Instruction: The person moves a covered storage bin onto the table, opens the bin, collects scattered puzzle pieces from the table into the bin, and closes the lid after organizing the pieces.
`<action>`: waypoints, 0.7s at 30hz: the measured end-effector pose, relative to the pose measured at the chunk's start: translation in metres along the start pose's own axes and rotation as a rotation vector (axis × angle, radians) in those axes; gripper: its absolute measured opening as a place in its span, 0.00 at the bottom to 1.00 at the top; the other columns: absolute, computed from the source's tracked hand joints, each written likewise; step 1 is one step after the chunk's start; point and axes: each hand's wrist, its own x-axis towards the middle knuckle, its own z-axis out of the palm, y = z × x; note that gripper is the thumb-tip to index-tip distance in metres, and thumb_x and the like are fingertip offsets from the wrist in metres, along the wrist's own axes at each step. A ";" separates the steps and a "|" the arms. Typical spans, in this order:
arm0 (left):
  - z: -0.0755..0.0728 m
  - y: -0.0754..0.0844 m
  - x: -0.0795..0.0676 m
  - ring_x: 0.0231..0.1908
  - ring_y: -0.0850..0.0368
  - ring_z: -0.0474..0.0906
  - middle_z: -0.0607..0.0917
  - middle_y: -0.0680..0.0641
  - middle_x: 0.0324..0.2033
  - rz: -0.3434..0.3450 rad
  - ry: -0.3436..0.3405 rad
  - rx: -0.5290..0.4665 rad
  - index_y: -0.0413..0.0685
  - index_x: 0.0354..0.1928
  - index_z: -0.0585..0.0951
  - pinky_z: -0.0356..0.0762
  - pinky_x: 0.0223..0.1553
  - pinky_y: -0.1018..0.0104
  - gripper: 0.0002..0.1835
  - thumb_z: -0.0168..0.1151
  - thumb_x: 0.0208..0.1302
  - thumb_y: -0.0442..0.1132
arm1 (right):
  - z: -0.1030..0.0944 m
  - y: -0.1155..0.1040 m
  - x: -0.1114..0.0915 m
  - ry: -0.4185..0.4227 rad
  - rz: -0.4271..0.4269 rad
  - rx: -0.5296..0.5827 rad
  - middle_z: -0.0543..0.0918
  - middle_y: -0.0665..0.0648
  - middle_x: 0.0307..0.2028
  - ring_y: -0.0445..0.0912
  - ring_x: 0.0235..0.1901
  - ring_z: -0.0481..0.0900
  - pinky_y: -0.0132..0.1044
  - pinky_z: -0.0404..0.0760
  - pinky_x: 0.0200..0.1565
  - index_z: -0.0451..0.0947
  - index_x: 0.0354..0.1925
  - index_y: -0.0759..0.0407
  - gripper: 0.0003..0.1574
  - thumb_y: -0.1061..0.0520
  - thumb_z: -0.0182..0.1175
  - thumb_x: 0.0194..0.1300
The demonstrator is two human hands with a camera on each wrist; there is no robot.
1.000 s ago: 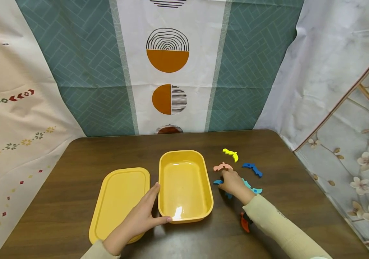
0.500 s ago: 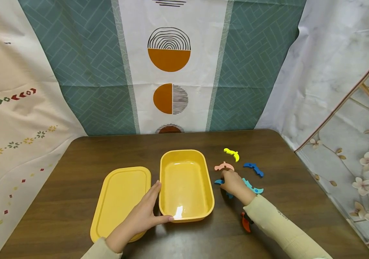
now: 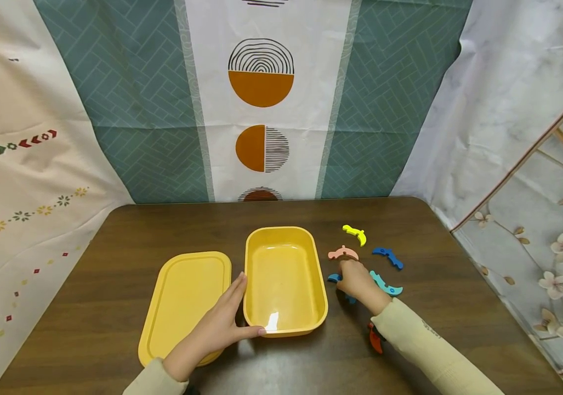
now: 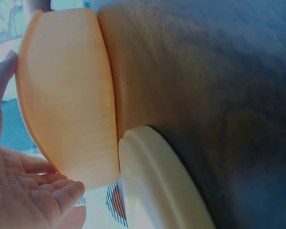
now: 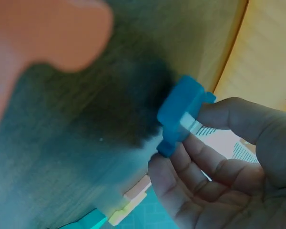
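Left hand [image 3: 222, 326] at the near left part of the yellow box [image 3: 286, 285], fingers extended against its left side and thumb lying across the near rim; a touch with straight fingers, no clamp. Right hand [image 3: 357, 280] well apart from it, over the pieces to the right of the box, thumb and fingers pinching a blue piece [image 5: 181, 105]. From overhead the blue piece is mostly covered by the hand, one tip showing on the left and a bit below; whether it is clear of the desk [image 3: 113, 285], cannot tell. Yellow lid [image 3: 187, 302] flat on the desk, just left of the box, left forearm crossing its near right corner. Around the right hand: pink piece [image 3: 343, 253] just beyond the fingers, contact unclear; yellow piece [image 3: 355, 235] farther back; dark blue piece [image 3: 388, 257] to the right; turquoise piece [image 3: 386, 285] right beside the wrist; red piece [image 3: 375, 340] nearer the person, partly hidden by the right sleeve [image 3: 424, 340]. Backdrop behind the desk: printed cloth [image 3: 261, 90], orange-and-lined circles between green panels [image 3: 138, 109]; blossom-print cloth [image 3: 533, 263] on the right, cream cloth [image 3: 15, 164] on the left.
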 end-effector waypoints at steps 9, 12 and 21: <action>-0.002 0.002 0.000 0.70 0.38 0.53 0.52 0.36 0.72 0.006 -0.001 0.027 0.35 0.72 0.53 0.61 0.63 0.41 0.62 0.73 0.44 0.62 | -0.002 -0.013 -0.005 0.200 -0.088 -0.088 0.73 0.57 0.21 0.53 0.27 0.72 0.40 0.71 0.30 0.73 0.28 0.65 0.07 0.68 0.63 0.52; -0.004 0.003 0.000 0.70 0.38 0.54 0.52 0.35 0.72 0.004 -0.005 0.028 0.34 0.72 0.53 0.61 0.63 0.41 0.61 0.73 0.44 0.62 | -0.006 -0.020 -0.007 0.231 -0.083 -0.066 0.70 0.57 0.19 0.52 0.26 0.70 0.38 0.67 0.26 0.70 0.24 0.63 0.07 0.69 0.60 0.52; -0.005 0.005 0.001 0.69 0.36 0.54 0.53 0.34 0.72 0.010 -0.008 0.035 0.33 0.72 0.54 0.61 0.63 0.41 0.62 0.72 0.43 0.64 | -0.025 -0.047 -0.021 0.309 -0.065 -0.039 0.72 0.57 0.23 0.51 0.28 0.69 0.39 0.69 0.28 0.74 0.30 0.65 0.05 0.67 0.60 0.53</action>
